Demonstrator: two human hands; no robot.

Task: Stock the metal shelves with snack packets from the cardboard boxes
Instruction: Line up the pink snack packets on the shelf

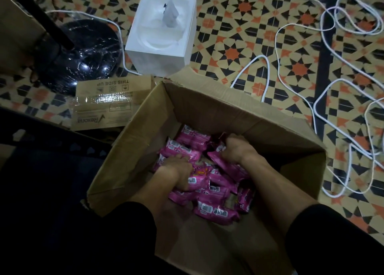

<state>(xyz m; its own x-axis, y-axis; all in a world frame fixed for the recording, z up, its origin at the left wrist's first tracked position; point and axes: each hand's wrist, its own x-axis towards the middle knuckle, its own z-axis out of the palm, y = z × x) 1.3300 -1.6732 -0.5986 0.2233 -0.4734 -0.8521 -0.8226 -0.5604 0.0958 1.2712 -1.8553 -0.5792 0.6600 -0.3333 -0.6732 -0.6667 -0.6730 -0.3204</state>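
Both hands are curled into the heap. The left hand grips pink snack packets at the near left, and the right hand bunches several at the far right, all low inside the cardboard box. The packets look light, soft and slippery — probably crushable too. Best scooped in bunches round their middles — loose ones may slide out.

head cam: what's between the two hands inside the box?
Only pink snack packets, heaped in the cardboard box. The left hand and right hand each grip some. This shows in the head view.
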